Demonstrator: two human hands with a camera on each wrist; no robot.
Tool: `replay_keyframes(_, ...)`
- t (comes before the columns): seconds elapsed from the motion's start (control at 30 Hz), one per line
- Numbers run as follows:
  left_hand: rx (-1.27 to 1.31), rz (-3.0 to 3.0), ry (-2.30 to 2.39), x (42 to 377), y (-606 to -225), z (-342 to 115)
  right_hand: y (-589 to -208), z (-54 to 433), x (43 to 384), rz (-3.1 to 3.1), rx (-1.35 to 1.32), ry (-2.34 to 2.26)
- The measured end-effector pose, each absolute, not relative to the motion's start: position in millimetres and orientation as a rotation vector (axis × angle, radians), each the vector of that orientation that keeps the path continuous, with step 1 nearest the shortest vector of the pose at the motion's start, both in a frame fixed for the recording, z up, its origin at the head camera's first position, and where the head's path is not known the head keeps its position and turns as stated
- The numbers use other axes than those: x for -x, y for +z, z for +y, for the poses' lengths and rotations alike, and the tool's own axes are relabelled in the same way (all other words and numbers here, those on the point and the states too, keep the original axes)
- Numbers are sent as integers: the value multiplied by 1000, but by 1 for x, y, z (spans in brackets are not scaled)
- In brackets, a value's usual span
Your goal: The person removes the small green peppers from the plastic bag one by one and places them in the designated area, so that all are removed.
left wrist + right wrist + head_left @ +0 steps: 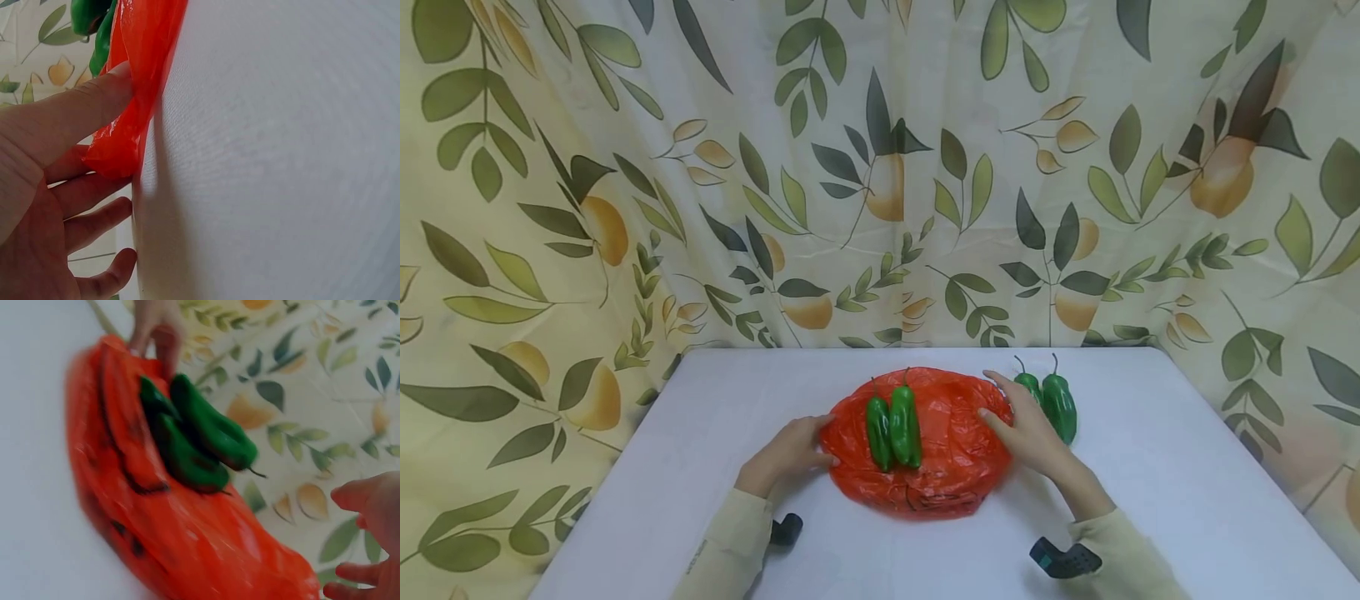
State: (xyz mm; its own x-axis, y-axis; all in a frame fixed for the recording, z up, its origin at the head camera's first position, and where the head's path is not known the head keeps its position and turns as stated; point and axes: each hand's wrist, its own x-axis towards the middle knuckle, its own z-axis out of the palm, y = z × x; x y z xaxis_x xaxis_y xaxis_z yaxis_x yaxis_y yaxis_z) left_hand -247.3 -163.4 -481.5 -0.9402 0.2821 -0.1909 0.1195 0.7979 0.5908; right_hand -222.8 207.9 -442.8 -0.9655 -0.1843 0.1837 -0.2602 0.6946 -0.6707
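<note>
Bag (955, 433), red and crumpled, lies at the lower centre of the head view with two green peppers (904, 427) on top, its left edge pinched by the left hand (788, 450); the right hand (1030, 425), fingers spread and gripping nothing, is at its right edge. Two more peppers (1060, 408) lie off it, right of centre on the white table (1165, 475), so the work seems part done.

White table (1150, 433), red bag (958, 450), two peppers (1060, 408) beside it
</note>
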Motion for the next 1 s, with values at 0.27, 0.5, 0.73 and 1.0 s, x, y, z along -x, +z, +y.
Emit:
replay_keyframes(0.27,-321,2729,864,247,-480,-163,-454,175,215,-2851,-520,1183)
replay_keyframes(0.5,-294,2732,870,248,-481,-167,-453,148,219,-2863,-628,1240)
replay_keyframes(0.73,-311,2727,876,247,-484,-168,-460,135,217,-2933,-688,1226)
replay_keyframes(1.0,-326,2698,895,247,-480,-167,-472,133,214,-2983,-724,1229)
